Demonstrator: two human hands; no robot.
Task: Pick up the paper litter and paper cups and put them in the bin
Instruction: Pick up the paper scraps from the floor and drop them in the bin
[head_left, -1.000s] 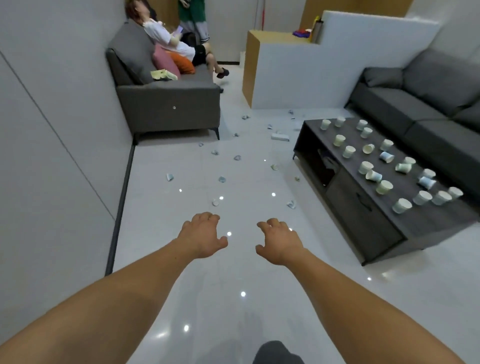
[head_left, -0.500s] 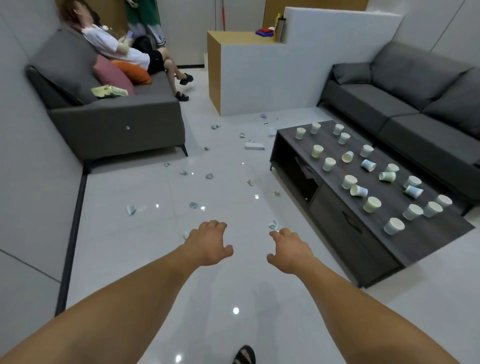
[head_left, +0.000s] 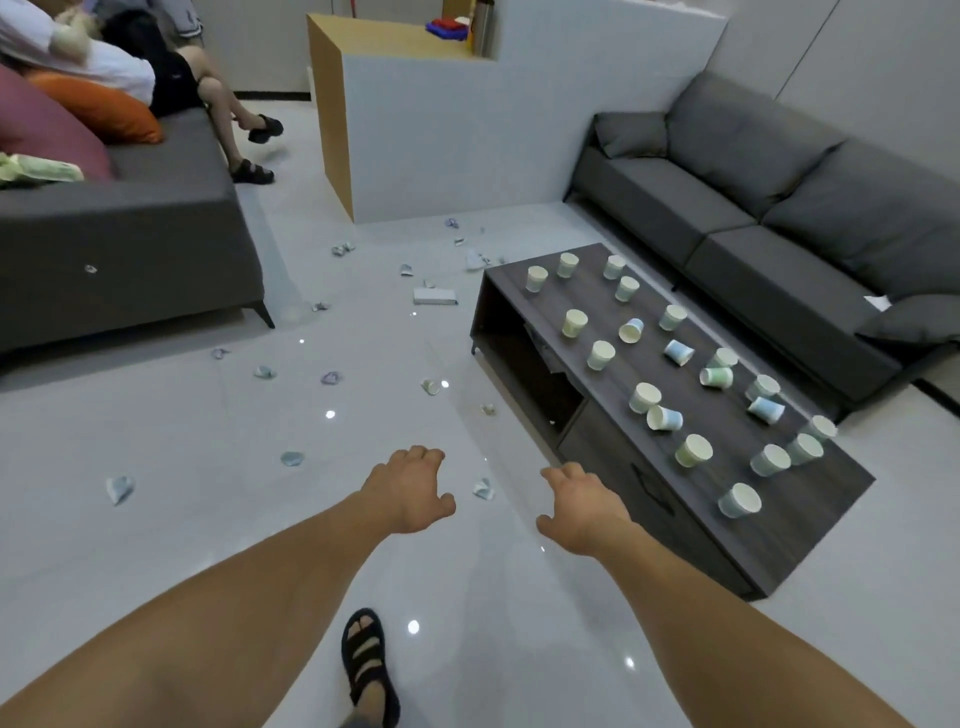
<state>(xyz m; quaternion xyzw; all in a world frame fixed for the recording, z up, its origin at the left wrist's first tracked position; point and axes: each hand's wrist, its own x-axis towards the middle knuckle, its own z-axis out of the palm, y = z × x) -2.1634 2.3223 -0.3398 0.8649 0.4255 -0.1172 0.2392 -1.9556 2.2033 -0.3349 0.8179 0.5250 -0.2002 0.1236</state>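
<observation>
**Head view: empty hands over a littered floor, cups on the table**

A crumpled paper scrap (head_left: 483, 489) lay on the glossy white floor (head_left: 208, 519), showing between the two outstretched hands. More scraps were scattered across the floor toward the far wall. To the right, many paper cups (head_left: 693, 451) sat on a dark, low table (head_left: 841, 483), most upright and several tipped on their sides.

The left hand (head_left: 413, 491) and right hand (head_left: 582, 512) were held palm down with fingers loosely curled, and neither held anything.

The scraps looked very light and soft. They would probably slide on the slick tile, so pinching a raised fold from above seemed best. The cups looked light and thin-walled and would likely dent, so a gentle hold around the wall near the rim seemed safest.

No bin was in view. A grey sofa (head_left: 130, 234) with a seated person (head_left: 171, 78) stood to the left. The wearer's sandalled foot (head_left: 366, 660) showed below.
</observation>
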